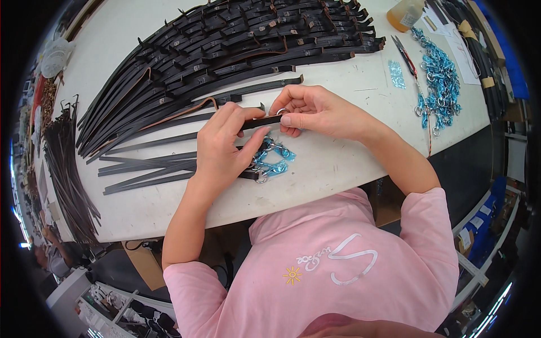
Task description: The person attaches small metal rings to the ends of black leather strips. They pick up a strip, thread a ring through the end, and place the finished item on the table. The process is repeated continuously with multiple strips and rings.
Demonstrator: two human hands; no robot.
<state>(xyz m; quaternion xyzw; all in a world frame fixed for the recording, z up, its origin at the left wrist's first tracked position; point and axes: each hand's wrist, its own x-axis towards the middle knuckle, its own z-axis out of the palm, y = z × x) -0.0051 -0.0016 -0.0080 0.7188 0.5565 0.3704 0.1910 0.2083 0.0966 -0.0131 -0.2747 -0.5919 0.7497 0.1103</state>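
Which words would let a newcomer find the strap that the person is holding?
On the white table, find the large fan of black straps. Nearer the person, the left hand and right hand hold one black strap, with a metal ring beside it. Its neighbours lie on the table; only this one is held by both hands.
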